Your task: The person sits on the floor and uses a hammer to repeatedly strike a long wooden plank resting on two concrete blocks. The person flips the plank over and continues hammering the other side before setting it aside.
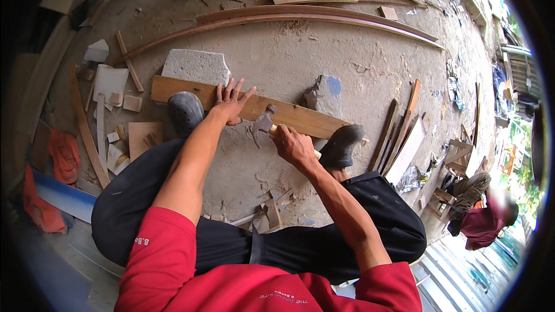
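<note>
Far to the left of the wooden plank (309, 120) lie a red-orange cloth (63, 156) and a blue-and-white board (63, 195), then, nearer its left end, a square plywood piece (142, 137) on the floor (260, 60). Just beyond that left end sits a pale rough block (195, 67), while the toe of the left shoe (185, 112) overlaps the plank's near edge. Right of that shoe, the left hand (229, 105) lies open across the plank, fingers spread. The head of a hammer (264, 122) comes next, over the plank's middle, though whether it touches the wood cannot be told; the right hand (293, 144), on the plank's near side, is closed around its pale handle. A grey stone with a blue patch (322, 95) stands at the plank's far edge, the right shoe (342, 144) covers its right end, and timber strips (403, 121) lie beyond that end
</note>
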The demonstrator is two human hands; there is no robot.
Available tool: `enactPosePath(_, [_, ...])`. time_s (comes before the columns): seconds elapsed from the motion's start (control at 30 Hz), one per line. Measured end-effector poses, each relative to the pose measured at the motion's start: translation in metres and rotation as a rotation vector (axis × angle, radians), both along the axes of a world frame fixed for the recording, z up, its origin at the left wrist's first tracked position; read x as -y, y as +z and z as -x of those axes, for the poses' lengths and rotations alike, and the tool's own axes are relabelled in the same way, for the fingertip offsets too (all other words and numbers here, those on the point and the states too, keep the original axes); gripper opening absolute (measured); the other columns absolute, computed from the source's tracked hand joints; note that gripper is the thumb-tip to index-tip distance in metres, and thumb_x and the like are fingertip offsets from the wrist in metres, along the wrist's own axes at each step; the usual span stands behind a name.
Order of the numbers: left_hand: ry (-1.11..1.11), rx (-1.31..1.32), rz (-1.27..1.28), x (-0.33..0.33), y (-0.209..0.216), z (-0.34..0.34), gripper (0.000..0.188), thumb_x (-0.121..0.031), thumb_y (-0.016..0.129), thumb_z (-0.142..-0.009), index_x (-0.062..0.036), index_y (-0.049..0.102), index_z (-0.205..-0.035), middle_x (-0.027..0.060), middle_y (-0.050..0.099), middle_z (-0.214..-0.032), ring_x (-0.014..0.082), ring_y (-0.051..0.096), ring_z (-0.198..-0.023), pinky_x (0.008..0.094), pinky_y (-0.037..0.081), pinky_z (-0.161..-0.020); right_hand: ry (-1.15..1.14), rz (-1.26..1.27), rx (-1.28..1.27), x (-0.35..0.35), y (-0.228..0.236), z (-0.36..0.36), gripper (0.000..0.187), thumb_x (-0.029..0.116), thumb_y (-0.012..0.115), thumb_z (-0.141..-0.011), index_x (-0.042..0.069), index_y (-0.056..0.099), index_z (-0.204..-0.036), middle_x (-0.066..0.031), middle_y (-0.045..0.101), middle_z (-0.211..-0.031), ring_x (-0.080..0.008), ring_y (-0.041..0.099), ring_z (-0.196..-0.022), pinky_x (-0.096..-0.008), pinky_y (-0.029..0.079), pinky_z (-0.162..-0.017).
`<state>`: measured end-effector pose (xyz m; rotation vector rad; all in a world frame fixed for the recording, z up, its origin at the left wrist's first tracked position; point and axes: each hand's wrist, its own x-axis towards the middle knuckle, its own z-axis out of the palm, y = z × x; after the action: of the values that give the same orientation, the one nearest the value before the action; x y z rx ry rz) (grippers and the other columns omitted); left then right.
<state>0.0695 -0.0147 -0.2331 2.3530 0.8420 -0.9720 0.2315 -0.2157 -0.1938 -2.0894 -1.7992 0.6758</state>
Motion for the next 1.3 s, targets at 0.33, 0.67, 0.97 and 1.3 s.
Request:
enactPosePath(0.33, [-0.004, 0.058, -0.030, 0.003, 0.002, -0.002, 0.118, -0.053, 0.076, -0.073, -0.0316, -0.006, -0.155, 0.0170, -0.009, -0.161, 0.0400, -0.014, -0.147, 0.0631, -0.006, -0.114, -0.299, 0.258, -0.004, 0.001, 0.035, -0.025, 0.038, 0.042, 0.052, -0.096, 0.004, 0.050, -0.096, -0.0265, 0.065, -0.077, -0.0473, 0.064, -0.072, -0.0554, 0.049, -0.062])
enactPosePath(0.67, [0.035, 0.542, -0.287, 0.002, -0.011, -0.011, 0.078, -0.056, 0.083, -0.060, -0.0070, 0.059, -0.116, 0.0118, 0.063, -0.107, 0.0294, 0.056, -0.109, 0.0432, 0.040, -0.099, -0.517, 0.368, -0.093, 0.050, 0.092, -0.040, 0.044, 0.045, 0.054, -0.095, 0.002, 0.058, -0.103, -0.0298, 0.066, -0.086, -0.0487, 0.064, -0.086, -0.0534, 0.050, -0.074])
enactPosePath(0.97, [-0.054, 0.935, -0.523, 0.022, -0.007, 0.001, 0.057, -0.048, 0.083, -0.062, -0.0117, 0.064, -0.101, 0.0028, 0.062, -0.097, 0.0205, 0.058, -0.097, 0.0376, 0.042, -0.082, -0.795, 0.323, -0.334, 0.082, 0.163, -0.073, 0.046, 0.043, 0.056, -0.097, -0.002, 0.062, -0.105, -0.0093, 0.058, -0.067, -0.0174, 0.057, -0.056, -0.0347, 0.045, -0.052])
enactPosePath(1.3, [-0.141, 1.013, -0.730, 0.024, 0.009, 0.009, 0.044, -0.040, 0.081, -0.068, -0.0152, 0.062, -0.099, 0.0009, 0.057, -0.089, 0.0189, 0.056, -0.088, 0.0354, 0.041, -0.077, -0.833, 0.305, -0.449, 0.101, 0.174, -0.062, 0.044, 0.043, 0.056, -0.098, -0.001, 0.062, -0.102, -0.0031, 0.052, -0.062, -0.0099, 0.049, -0.048, -0.0282, 0.039, -0.044])
